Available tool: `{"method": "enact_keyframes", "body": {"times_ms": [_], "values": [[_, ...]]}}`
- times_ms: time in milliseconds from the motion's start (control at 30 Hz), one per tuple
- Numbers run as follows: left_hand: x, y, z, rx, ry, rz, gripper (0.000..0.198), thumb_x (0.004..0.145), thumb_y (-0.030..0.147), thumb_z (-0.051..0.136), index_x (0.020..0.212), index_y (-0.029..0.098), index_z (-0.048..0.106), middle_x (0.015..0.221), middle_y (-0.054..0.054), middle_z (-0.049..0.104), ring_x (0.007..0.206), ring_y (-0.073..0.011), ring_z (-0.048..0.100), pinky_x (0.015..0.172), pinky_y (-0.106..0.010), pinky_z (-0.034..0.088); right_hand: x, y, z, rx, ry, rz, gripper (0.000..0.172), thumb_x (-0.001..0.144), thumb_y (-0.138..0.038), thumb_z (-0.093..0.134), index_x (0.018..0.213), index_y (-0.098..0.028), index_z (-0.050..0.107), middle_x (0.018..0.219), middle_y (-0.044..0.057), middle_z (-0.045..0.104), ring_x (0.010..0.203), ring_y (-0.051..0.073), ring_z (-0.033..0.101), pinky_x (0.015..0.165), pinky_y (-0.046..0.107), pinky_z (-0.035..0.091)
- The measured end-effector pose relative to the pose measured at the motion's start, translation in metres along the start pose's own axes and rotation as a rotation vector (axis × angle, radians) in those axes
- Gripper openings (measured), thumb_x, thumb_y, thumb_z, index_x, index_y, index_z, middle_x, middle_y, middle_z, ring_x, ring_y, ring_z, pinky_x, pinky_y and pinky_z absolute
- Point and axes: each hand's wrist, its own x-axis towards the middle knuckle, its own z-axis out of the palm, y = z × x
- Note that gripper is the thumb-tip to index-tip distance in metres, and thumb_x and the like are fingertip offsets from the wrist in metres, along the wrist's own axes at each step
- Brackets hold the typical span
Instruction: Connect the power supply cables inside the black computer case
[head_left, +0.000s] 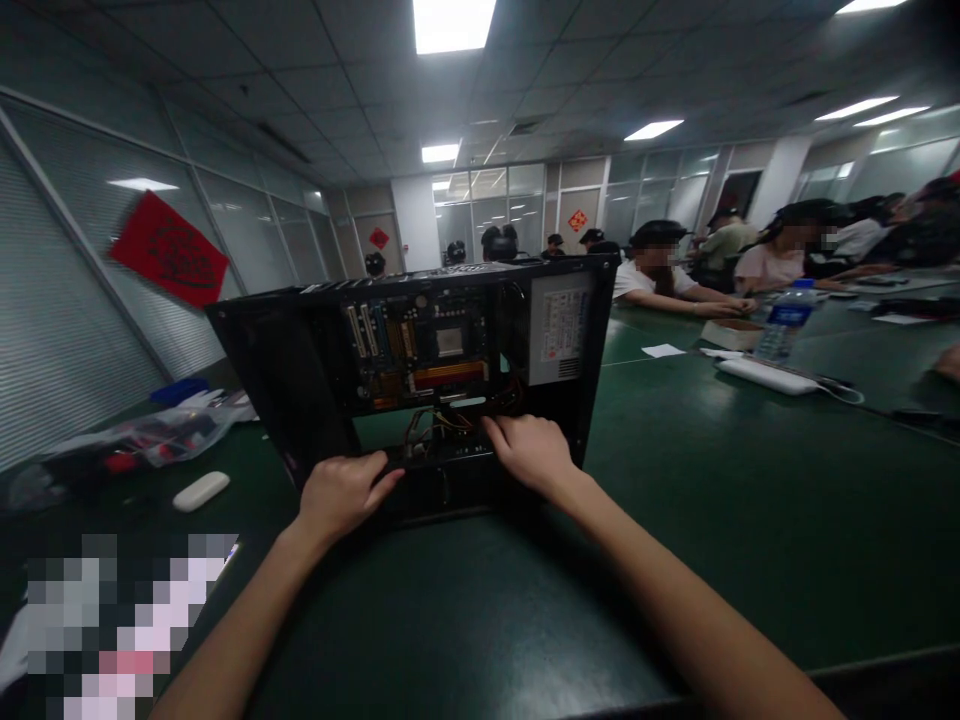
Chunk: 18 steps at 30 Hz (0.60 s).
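An open black computer case stands upright on the green table, its inside facing me. A motherboard and a grey power supply show inside. My left hand rests on the case's lower front edge, fingers curled with the forefinger pointing inward. My right hand reaches into the bottom of the case by a bundle of coloured wires; its fingers are bent down and their tips are hidden. Whether either hand grips anything is unclear.
A white oblong object and a clear plastic bag of parts lie at the left. A water bottle and a white power strip sit at the right. Several people are seated along the far right.
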Motion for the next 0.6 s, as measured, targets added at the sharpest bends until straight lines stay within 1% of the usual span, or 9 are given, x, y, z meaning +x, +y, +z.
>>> {"method": "enact_keyframes", "body": {"times_ms": [67,167,267,333,433,500,600], "values": [[0.000,0.003,0.000,-0.005,0.001,-0.027,0.054,0.105,0.050,0.029,0.088,0.018,0.068,0.077,-0.007,0.074,0.068,-0.0250,0.070,0.058,-0.031,0.041,0.003,0.007,-0.007,0.003,-0.085,0.056,0.064,0.105,-0.052,0.023,0.103,-0.017,0.077,0.099,0.017,0.076,0.091,0.028,0.073,0.074,0.033,0.048],[-0.001,0.006,0.000,-0.009,0.024,-0.058,0.053,0.106,0.048,0.028,0.090,0.018,0.069,0.079,-0.007,0.075,0.071,-0.0249,0.070,0.060,-0.032,0.041,0.015,0.013,-0.012,0.080,-0.266,0.039,0.060,0.104,-0.049,0.027,0.113,-0.014,0.076,0.114,0.019,0.074,0.103,0.031,0.071,0.082,0.036,0.050],[-0.002,0.008,0.000,-0.017,0.043,-0.077,0.052,0.106,0.048,0.029,0.093,0.019,0.070,0.083,-0.007,0.076,0.073,-0.0250,0.070,0.062,-0.032,0.043,0.034,0.015,-0.012,0.250,-0.487,-0.038,0.050,0.102,-0.039,0.037,0.127,-0.010,0.069,0.132,0.020,0.067,0.117,0.030,0.066,0.092,0.036,0.049],[-0.002,0.009,-0.001,-0.031,0.049,-0.082,0.052,0.105,0.048,0.030,0.094,0.018,0.070,0.085,-0.008,0.076,0.075,-0.0252,0.071,0.064,-0.033,0.044,0.047,0.015,-0.010,0.343,-0.589,-0.119,0.043,0.100,-0.033,0.044,0.127,-0.012,0.070,0.133,0.016,0.067,0.118,0.027,0.066,0.096,0.033,0.049],[-0.002,0.010,-0.001,-0.057,0.050,-0.084,0.052,0.106,0.048,0.030,0.094,0.017,0.070,0.085,-0.008,0.076,0.076,-0.0252,0.071,0.067,-0.034,0.046,0.058,0.014,-0.004,0.439,-0.658,-0.180,0.035,0.097,-0.031,0.050,0.117,-0.017,0.075,0.123,0.008,0.074,0.108,0.022,0.069,0.093,0.030,0.051],[-0.002,0.011,-0.001,-0.073,0.042,-0.083,0.052,0.105,0.047,0.030,0.093,0.017,0.070,0.084,-0.008,0.076,0.076,-0.0253,0.071,0.068,-0.034,0.047,0.059,0.015,-0.001,0.470,-0.657,-0.184,0.035,0.097,-0.034,0.051,0.114,-0.018,0.076,0.120,0.007,0.075,0.105,0.023,0.070,0.092,0.031,0.051],[-0.003,0.013,-0.002,-0.103,0.039,-0.094,0.051,0.105,0.047,0.030,0.094,0.018,0.071,0.089,-0.009,0.077,0.080,-0.0257,0.072,0.071,-0.035,0.048,0.058,0.018,0.000,0.489,-0.625,-0.191,0.035,0.098,-0.038,0.051,0.112,-0.018,0.077,0.120,0.007,0.075,0.105,0.023,0.069,0.091,0.032,0.051]]}}
